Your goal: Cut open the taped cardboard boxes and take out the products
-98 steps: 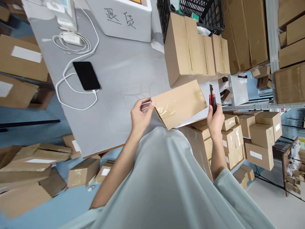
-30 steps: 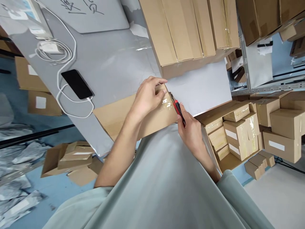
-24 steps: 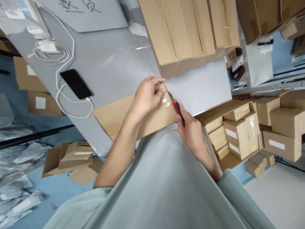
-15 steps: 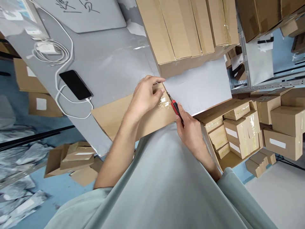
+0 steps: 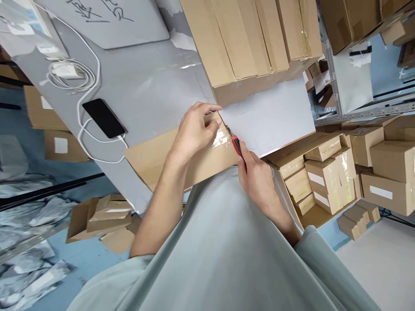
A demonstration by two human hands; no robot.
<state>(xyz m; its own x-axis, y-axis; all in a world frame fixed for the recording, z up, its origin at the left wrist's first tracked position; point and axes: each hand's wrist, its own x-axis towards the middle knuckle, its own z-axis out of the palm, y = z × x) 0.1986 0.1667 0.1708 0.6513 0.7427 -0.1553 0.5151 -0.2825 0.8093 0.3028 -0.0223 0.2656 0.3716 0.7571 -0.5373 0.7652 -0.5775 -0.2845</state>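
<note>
A long, flat cardboard box (image 5: 207,164) lies at the near edge of the table, with shiny clear tape across its right part. My left hand (image 5: 197,127) grips the box near its far right corner, thumb on top and index finger stretched along the end edge. In my right hand (image 5: 256,175) is a red and black utility knife (image 5: 237,144), its blade pointing away from me at the taped right end of the box. The blade's tip appears to touch that edge; whether it is inside the tape I cannot tell.
Large cartons (image 5: 246,39) stand at the back of the grey table (image 5: 145,86). On the left lie a phone (image 5: 104,117), a coiled white cable (image 5: 73,73) and a closed laptop (image 5: 126,21). An open carton (image 5: 316,218) of smaller boxes stands at my right.
The view has shifted slightly. Both hands keep nearly the same places on the box and the knife, and the blade stays at the box's right edge.
</note>
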